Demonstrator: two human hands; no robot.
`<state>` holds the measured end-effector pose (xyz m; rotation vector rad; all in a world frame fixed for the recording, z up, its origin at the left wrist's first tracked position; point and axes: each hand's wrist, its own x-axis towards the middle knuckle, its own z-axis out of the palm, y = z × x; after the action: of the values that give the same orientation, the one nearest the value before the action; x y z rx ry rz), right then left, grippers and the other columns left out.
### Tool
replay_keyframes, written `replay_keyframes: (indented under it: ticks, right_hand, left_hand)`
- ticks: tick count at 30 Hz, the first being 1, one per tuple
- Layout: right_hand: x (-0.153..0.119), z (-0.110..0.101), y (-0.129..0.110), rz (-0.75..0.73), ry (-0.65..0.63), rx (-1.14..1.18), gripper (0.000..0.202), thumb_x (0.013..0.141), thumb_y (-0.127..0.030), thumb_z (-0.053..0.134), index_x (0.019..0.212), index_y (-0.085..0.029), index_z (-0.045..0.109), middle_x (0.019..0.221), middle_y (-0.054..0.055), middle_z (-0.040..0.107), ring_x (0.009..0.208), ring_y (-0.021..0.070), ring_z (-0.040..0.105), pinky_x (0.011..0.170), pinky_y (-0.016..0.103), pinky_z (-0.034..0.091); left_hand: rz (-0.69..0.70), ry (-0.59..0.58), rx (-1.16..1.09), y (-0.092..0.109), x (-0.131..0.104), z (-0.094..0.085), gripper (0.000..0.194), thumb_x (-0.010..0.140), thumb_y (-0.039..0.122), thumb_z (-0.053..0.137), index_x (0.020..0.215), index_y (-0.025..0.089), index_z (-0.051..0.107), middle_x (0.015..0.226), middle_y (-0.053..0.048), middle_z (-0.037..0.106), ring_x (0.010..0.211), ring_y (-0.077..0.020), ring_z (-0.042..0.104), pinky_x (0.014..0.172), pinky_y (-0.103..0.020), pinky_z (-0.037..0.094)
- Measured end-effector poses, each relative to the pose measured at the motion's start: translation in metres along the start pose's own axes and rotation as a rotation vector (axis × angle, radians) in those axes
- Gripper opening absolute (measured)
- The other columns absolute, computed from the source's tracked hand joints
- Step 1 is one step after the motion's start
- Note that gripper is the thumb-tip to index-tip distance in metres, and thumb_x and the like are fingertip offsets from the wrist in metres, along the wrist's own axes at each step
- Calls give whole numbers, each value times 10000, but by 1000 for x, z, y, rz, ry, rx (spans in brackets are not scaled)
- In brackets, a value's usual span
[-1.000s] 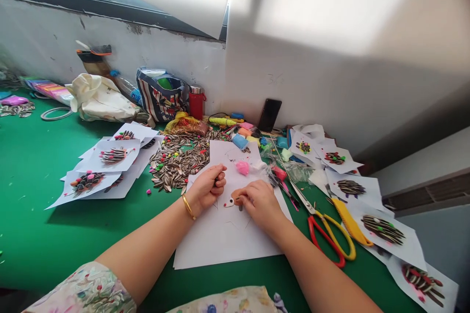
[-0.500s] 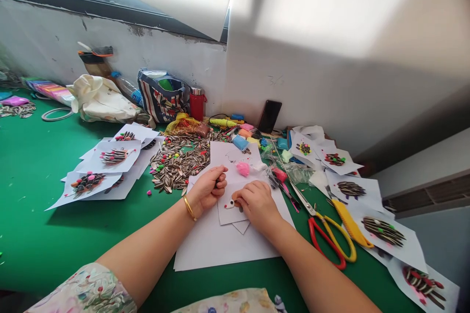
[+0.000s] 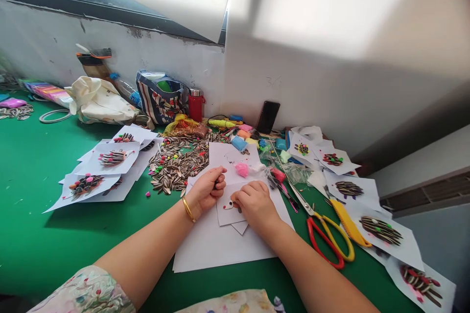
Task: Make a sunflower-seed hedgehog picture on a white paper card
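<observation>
You are bringing both forearms in from the lower corners of the view, and they are converging ahead of you. Your left forearm (image 3: 147,249) is slanting up to the right, and its wrist (image 3: 189,208) is staying nearly in line with it. Your left hand (image 3: 205,190) is turning its thumb (image 3: 219,170) uppermost, while its fingers (image 3: 220,187) are curling in toward the palm. Your right forearm (image 3: 316,259) is slanting up to the left. Your right hand (image 3: 259,208) is showing its back, with bent fingers pointing leftward and down, their tips partly hidden. The two hands are sitting near each other, apart.
</observation>
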<state>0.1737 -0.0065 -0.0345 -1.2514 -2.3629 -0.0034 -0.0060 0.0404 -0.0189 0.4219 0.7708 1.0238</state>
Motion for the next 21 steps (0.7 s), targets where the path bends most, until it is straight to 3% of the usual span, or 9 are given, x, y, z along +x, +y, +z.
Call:
replay_keyframes:
  ticks: [8, 13, 21]
  right_hand:
    - [1, -21, -4, 22, -61, 50, 118, 866, -182, 681, 927, -279, 709, 857, 9, 704, 897, 199, 534, 883, 379, 271]
    - [0, -12, -2, 3, -59, 61, 177, 850, -105, 670, 906, -268, 705, 830, -2, 706, 876, 187, 537, 853, 365, 273]
    - [0, 1, 0, -33, -48, -5, 99, 852, -145, 681, 857, -243, 695, 812, 14, 694, 877, 196, 517, 855, 366, 287]
  left_hand:
    - [-7, -4, -1, 0, -1, 1, 143, 857, 239, 646, 909, 159, 539, 623, 73, 413, 408, -21, 355, 318, -92, 166]
    - [-9, -4, -8, 0, -1, 0, 154, 850, 247, 657, 900, 160, 540, 621, 73, 412, 410, -22, 354, 316, -90, 167]
    - [-17, 5, -19, 1, 0, 1, 136, 890, 267, 620, 901, 159, 539, 625, 68, 409, 406, -24, 353, 309, -92, 169]
